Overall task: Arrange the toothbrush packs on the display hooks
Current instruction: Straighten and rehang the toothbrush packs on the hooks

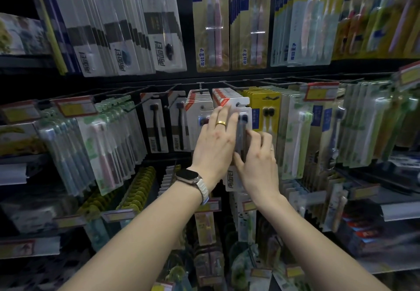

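A white toothbrush pack (241, 131) with a red corner stripe hangs at the front of a full row of like packs (223, 94) on a middle-row display hook (229, 85). My left hand (216, 140), with a gold ring and a watch on the wrist, lies flat against the pack's left side. My right hand (256, 161) grips the pack's lower right edge with thumb and fingers. The pack's lower end (232, 180) shows below both hands. A second row of the same white packs (198, 100) hangs just to the left.
Yellow packs (263, 100) hang directly to the right, green-white ones (295, 131) further right. Two black-brush packs (156, 127) hang to the left. Large packs (211, 25) fill the row above. More hooks with packs and price tags (75, 106) crowd the rows around and below.
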{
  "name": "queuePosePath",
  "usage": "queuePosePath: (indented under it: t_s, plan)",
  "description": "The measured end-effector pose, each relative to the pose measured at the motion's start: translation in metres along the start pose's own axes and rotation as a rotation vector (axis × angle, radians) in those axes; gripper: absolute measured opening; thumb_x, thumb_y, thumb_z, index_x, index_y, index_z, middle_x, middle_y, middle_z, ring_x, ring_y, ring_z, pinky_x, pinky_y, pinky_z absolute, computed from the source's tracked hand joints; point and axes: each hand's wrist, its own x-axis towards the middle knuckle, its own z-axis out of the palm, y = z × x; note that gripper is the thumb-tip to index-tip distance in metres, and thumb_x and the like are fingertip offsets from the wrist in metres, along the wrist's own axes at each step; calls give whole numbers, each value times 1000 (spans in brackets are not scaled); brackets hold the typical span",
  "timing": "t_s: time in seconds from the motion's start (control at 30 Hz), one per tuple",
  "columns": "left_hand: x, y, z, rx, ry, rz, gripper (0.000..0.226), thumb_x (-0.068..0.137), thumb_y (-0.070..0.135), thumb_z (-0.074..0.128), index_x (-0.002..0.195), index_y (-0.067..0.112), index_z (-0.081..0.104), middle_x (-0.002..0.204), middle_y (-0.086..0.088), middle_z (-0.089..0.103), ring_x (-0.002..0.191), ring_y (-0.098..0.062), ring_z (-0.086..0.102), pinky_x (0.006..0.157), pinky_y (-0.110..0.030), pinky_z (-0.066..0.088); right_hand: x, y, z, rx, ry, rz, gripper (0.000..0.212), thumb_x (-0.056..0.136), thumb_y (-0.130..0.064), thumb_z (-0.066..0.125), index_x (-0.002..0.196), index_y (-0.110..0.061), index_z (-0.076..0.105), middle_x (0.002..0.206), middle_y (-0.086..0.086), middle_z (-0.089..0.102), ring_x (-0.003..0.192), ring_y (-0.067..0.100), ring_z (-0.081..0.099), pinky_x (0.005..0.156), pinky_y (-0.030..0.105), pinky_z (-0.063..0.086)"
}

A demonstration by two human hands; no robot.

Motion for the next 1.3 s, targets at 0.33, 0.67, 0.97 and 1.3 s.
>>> queuePosePath:
  t_s: [0.33, 0.67, 0.97, 1.3]
  plan:
    - [8, 0, -3, 96, -30, -13, 88, 78, 15, 74, 154, 5, 30, 164, -15, 25, 145, -33, 30, 109, -41, 42, 15, 6, -7, -155, 54, -227, 86, 81, -19, 79, 152, -6, 33, 144, 17, 43, 123, 37, 49, 93, 48, 55]
    - [10, -3, 1, 121, -99, 5, 89, 84, 15, 73, 156, 2, 24, 163, -16, 25, 149, -33, 24, 109, -43, 44, 27, 8, -5, -133, -44, -252, 85, 83, -12, 76, 154, -5, 30, 159, 12, 35, 133, 34, 47, 110, 42, 41]
    - [24, -3, 17, 309, -45, -8, 75, 87, 21, 65, 152, -1, 33, 158, -18, 35, 142, -34, 38, 103, -44, 45, 40, 14, 30, -108, 10, -238, 78, 85, -2, 71, 152, -1, 30, 156, 16, 37, 133, 36, 49, 99, 44, 51]
    - [13, -2, 13, 309, -37, 8, 81, 91, 16, 55, 158, -1, 15, 165, -19, 18, 151, -34, 24, 112, -44, 37, 30, 12, 25, -40, 22, -216, 79, 87, -3, 69, 155, -5, 30, 161, 11, 32, 137, 34, 46, 102, 47, 50]
